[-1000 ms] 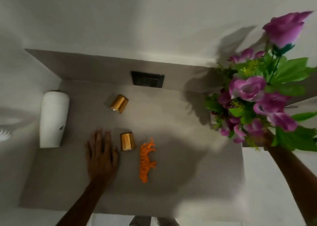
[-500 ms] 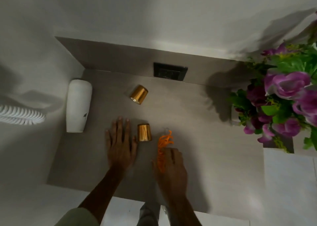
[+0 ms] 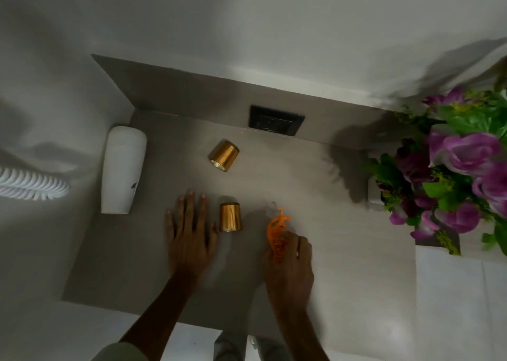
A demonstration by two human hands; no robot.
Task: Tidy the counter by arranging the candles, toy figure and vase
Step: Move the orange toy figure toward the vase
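A spiky orange plastic toy figure [image 3: 277, 230] is gripped in the fingers of the right hand [image 3: 290, 262] just above the matte grey desk [image 3: 343, 223], while the left hand [image 3: 190, 233] is laid flat with fingers spread, just beside a shiny gold cylindrical candle [image 3: 230, 217]. A second gold candle [image 3: 224, 155] is seen tipped on its side nearer the wall. A smooth white tapered vase [image 3: 122, 169] lies at the left edge; purple flowers [image 3: 461, 168] with green leaves fill the right.

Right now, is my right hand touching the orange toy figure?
Touching. The head view shows the right hand with its fingers closed around the orange toy figure.
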